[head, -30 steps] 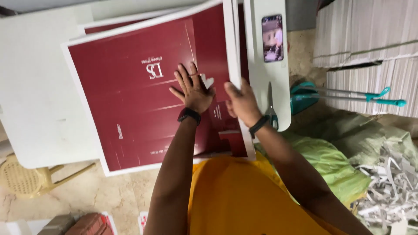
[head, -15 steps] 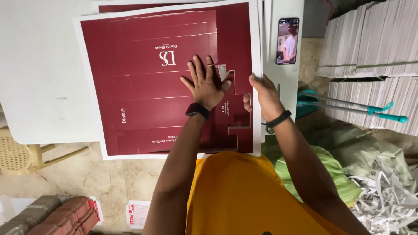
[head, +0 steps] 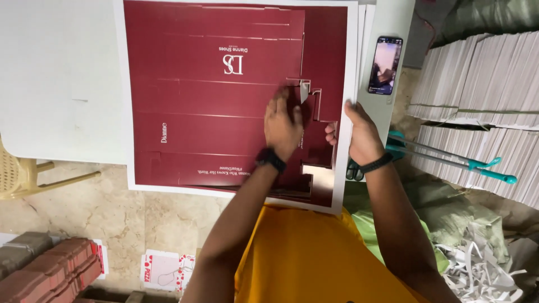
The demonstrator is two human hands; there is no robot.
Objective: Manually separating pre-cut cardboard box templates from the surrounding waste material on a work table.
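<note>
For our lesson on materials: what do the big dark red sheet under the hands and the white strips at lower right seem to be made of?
Dark red sheet: looks like printed card with a smooth, slightly glossy face; it lies flat with a white border, pressed fold lines and cut-out flaps. White strips: probably offcuts of paper or thin card, since they curl and tangle loosely. The left hand presses on the sheet; the right hand grips its edge.

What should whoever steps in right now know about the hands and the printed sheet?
Left hand: flat on the dark red die-cut sheet, fingers by a punched-out notch near its right side; grips nothing.
Right hand: clasps the sheet's white right edge.
The sheet lies on top of a stack on the white table, its near edge overhanging. Some cutouts near the right edge already show open; the white border is still attached.
A phone lies on the table to the right, scissors below the right wrist.
</note>
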